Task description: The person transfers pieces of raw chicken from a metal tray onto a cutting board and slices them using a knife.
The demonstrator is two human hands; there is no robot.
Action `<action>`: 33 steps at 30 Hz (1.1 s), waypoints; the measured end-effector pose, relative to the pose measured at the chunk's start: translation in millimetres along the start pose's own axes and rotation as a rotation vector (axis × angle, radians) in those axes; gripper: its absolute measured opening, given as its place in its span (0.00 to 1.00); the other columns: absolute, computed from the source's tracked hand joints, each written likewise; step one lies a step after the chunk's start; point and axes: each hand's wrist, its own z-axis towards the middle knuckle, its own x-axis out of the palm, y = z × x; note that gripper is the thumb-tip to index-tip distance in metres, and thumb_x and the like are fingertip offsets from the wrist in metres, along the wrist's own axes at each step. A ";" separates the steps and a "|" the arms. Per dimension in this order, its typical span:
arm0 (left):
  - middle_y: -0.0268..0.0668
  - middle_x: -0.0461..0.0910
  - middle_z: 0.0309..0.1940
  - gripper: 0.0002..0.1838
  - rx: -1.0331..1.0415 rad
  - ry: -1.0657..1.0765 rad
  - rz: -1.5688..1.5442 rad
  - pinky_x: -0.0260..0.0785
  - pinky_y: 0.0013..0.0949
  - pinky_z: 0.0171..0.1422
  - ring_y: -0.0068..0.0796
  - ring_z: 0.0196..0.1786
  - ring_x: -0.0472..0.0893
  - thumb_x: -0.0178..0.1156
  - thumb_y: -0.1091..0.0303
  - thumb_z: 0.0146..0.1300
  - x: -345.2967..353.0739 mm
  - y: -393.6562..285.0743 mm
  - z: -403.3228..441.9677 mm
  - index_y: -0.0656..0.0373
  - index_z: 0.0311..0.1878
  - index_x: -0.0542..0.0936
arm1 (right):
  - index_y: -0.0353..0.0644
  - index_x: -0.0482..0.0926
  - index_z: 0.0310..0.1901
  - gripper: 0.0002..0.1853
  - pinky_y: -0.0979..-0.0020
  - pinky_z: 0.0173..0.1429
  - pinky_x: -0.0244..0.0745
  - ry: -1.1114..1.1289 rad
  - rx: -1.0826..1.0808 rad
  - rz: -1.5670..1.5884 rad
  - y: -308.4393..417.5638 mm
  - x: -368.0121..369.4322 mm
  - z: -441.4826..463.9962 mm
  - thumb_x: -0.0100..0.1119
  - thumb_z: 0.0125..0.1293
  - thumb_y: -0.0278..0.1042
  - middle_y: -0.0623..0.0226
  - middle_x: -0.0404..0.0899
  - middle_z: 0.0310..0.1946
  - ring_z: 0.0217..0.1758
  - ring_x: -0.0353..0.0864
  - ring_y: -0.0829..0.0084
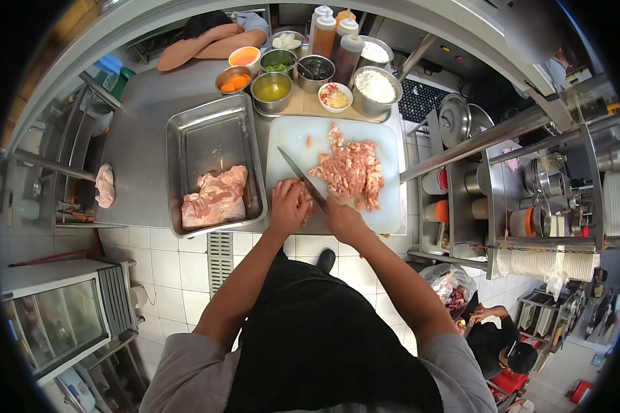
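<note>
My right hand (343, 220) is closed around the handle of a kitchen knife (300, 173), whose blade points up and left across the white cutting board (282, 134). Beside the blade, my left hand (291, 203) has its fingers curled over a piece of raw meat at the board's lower left; the hand hides most of that piece. Small chopped pieces of raw meat (355, 172) lie heaped on the right half of the board. Left of the board, a deep steel tray (213, 131) contains large uncut raw meat (217, 196) at its near end.
Behind the board stand bowls of sliced carrot (234, 83), yellow liquid (271, 91) and white powder (375, 87), plus several squeeze bottles (324, 34). A person's folded arms (207, 45) rest on the table's far edge. A crumpled cloth (105, 186) hangs at left. Another person (496, 344) works at lower right.
</note>
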 end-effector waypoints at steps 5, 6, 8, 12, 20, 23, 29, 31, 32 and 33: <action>0.46 0.78 0.54 0.20 0.005 -0.061 -0.105 0.66 0.52 0.65 0.52 0.58 0.76 0.68 0.70 0.60 -0.5 -1.1 -3.4 0.61 0.56 0.82 | 0.34 0.67 0.54 0.16 0.37 0.42 0.80 -0.050 0.184 0.048 -19.9 -23.7 -51.1 0.54 0.74 0.36 0.37 0.85 0.30 0.37 0.87 0.35; 0.46 0.78 0.54 0.20 0.000 -0.071 -0.098 0.66 0.52 0.65 0.52 0.58 0.76 0.68 0.70 0.60 -1.1 -4.0 -3.0 0.61 0.56 0.82 | 0.34 0.67 0.56 0.16 0.36 0.41 0.79 -0.074 0.197 0.049 -16.3 -26.4 -51.3 0.54 0.75 0.36 0.37 0.84 0.29 0.35 0.86 0.34; 0.46 0.77 0.55 0.18 -0.014 -0.090 -0.081 0.66 0.53 0.66 0.53 0.58 0.75 0.67 0.70 0.61 -5.3 -8.0 -5.1 0.61 0.55 0.82 | 0.35 0.67 0.57 0.17 0.36 0.38 0.79 -0.106 0.161 0.004 -8.1 -21.3 -45.7 0.55 0.74 0.35 0.38 0.83 0.25 0.31 0.85 0.34; 0.45 0.76 0.53 0.15 -0.016 -0.006 0.005 0.66 0.52 0.64 0.52 0.58 0.74 0.66 0.70 0.59 -10.7 -6.7 -3.3 0.61 0.50 0.81 | 0.35 0.68 0.56 0.16 0.40 0.35 0.81 -0.122 0.025 -0.016 20.7 -9.1 -21.6 0.56 0.72 0.33 0.39 0.83 0.26 0.31 0.86 0.38; 0.43 0.77 0.49 0.12 -0.016 0.025 0.048 0.67 0.51 0.62 0.51 0.55 0.74 0.65 0.71 0.57 -7.0 -1.3 2.1 0.61 0.44 0.81 | 0.32 0.69 0.64 0.22 0.43 0.35 0.83 -0.046 0.030 -0.129 21.1 13.6 -46.9 0.56 0.72 0.33 0.44 0.86 0.28 0.31 0.89 0.43; 0.44 0.77 0.49 0.12 -0.027 0.025 0.040 0.68 0.51 0.63 0.51 0.55 0.75 0.65 0.71 0.56 -6.6 1.1 3.8 0.61 0.44 0.81 | 0.35 0.69 0.66 0.23 0.41 0.37 0.84 0.130 0.210 -0.139 18.8 1.7 -98.5 0.55 0.71 0.33 0.44 0.87 0.29 0.32 0.90 0.43; 0.43 0.77 0.49 0.12 0.038 -0.001 0.017 0.68 0.52 0.60 0.51 0.56 0.74 0.66 0.70 0.56 -4.2 2.3 1.1 0.59 0.44 0.81 | 0.31 0.68 0.67 0.25 0.42 0.36 0.83 0.056 0.131 -0.099 17.2 9.5 -72.3 0.55 0.73 0.33 0.42 0.85 0.28 0.30 0.88 0.42; 0.44 0.78 0.48 0.11 0.012 0.024 0.009 0.68 0.52 0.61 0.52 0.56 0.75 0.65 0.71 0.57 -7.1 -0.2 2.2 0.60 0.43 0.81 | 0.29 0.67 0.67 0.25 0.46 0.33 0.83 -0.226 -0.145 -0.173 4.8 40.1 -23.9 0.54 0.73 0.33 0.45 0.84 0.28 0.29 0.87 0.46; 0.44 0.79 0.48 0.10 0.000 0.039 0.004 0.68 0.52 0.62 0.52 0.56 0.76 0.65 0.72 0.58 -8.1 -1.3 1.2 0.61 0.43 0.81 | 0.33 0.69 0.60 0.18 0.47 0.35 0.84 -0.176 -0.089 -0.149 21.4 25.7 2.7 0.55 0.74 0.32 0.46 0.85 0.30 0.33 0.89 0.45; 0.44 0.78 0.48 0.10 -0.011 0.041 0.021 0.68 0.52 0.62 0.52 0.56 0.75 0.65 0.71 0.58 -7.2 2.0 -2.6 0.60 0.43 0.81 | 0.37 0.70 0.52 0.11 0.48 0.38 0.85 -0.127 -0.030 -0.123 35.9 11.3 16.1 0.55 0.74 0.32 0.46 0.86 0.32 0.37 0.90 0.44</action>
